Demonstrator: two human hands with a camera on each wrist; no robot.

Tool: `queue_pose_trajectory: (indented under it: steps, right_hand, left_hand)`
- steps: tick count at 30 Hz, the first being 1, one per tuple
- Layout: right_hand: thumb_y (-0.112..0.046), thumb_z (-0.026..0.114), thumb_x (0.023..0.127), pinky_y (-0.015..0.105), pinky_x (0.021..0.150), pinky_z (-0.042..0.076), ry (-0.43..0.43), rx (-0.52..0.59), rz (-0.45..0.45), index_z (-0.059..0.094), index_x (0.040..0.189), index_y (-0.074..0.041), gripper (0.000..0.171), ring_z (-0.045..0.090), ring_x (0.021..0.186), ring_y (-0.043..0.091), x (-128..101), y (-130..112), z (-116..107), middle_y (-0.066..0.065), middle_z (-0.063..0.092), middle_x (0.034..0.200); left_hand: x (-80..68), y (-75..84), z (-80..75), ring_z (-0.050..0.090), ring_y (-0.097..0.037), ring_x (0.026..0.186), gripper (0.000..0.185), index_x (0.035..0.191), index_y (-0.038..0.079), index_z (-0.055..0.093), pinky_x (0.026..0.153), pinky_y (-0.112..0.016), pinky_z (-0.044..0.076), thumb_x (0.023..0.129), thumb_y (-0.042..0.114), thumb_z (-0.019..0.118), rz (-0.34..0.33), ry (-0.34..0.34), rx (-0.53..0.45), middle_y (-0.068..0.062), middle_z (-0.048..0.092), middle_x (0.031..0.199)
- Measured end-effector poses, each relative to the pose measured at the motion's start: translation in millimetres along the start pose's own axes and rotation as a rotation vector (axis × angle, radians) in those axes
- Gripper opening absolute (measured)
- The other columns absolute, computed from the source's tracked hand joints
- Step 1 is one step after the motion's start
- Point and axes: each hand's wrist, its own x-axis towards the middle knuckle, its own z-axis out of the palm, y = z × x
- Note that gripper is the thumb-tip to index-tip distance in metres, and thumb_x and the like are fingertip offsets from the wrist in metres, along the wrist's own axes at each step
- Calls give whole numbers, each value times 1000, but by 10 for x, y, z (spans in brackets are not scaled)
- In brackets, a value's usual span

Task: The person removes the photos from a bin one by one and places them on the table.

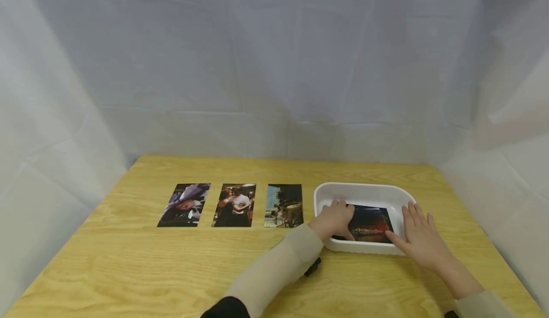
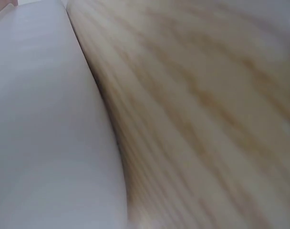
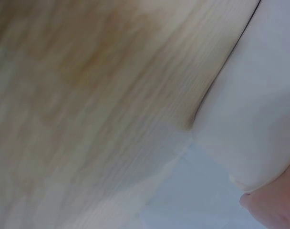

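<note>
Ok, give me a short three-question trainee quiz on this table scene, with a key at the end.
1. True or false: the white tray stands to the left of the three photos laid in a row on the table.
2. How many photos lie flat on the wood outside the tray?
3. Multiple choice: where is the dark reddish photo? A) on the bare table; B) inside the tray; C) lifted in the air.

Key
1. False: the tray stands to the right of the row.
2. Three.
3. B: it lies in the tray, with the left hand on its left edge and the right hand at its right edge, fingers straight over the tray's rim.
</note>
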Motion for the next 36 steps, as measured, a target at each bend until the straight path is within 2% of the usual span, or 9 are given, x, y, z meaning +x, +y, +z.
queue_pose_trajectory:
  steps: [4, 10, 13, 18, 24, 36]
  right_hand:
    - [-45, 47, 87, 60, 96, 4, 8, 1, -1, 19, 127, 23, 84, 6, 125, 48, -4, 1, 8, 40, 11, 133]
    - [-46, 46, 88, 60, 96, 2, -1, 7, -1, 18, 127, 23, 84, 6, 125, 48, -1, 5, 10, 40, 10, 134]
    - [-46, 46, 88, 60, 96, 1, -1, 9, -2, 19, 127, 23, 84, 6, 125, 48, 0, 4, 11, 40, 10, 134]
    - [-45, 46, 88, 58, 97, -3, 3, 18, -2, 18, 127, 23, 83, 5, 125, 48, -5, 8, 12, 40, 10, 133]
    - [-45, 46, 88, 58, 97, -4, 9, 30, -8, 18, 127, 23, 84, 3, 125, 48, -12, 8, 7, 40, 9, 134]
    - [-46, 44, 89, 58, 97, -4, -5, 28, 1, 16, 128, 22, 84, 1, 126, 47, -9, 12, -2, 39, 6, 135]
  left_hand:
    - [-12, -3, -11, 36, -19, 116, 79, 126, 26, 44, 88, -42, 37, 57, 54, 72, -17, 32, 5, -2, 41, 125]
    - [-22, -27, -26, 40, -20, 109, 79, 120, 25, 50, 89, -48, 34, 51, 53, 77, -29, 150, -13, -2, 44, 116]
    - [-24, -36, -40, 42, -19, 105, 73, 116, 24, 51, 86, -44, 37, 53, 51, 78, -8, 203, -35, -1, 46, 111]
    - [-41, -37, -67, 44, -16, 93, 64, 108, 19, 51, 72, -33, 42, 57, 46, 78, 30, 277, -65, 0, 47, 101]
    - [-57, -38, -88, 44, -15, 88, 58, 101, 17, 49, 68, -29, 41, 58, 41, 80, 44, 300, -105, 0, 47, 95]
    - [-79, -43, -115, 49, -12, 82, 52, 96, 17, 45, 69, -27, 42, 61, 36, 79, 39, 290, -187, 4, 49, 88]
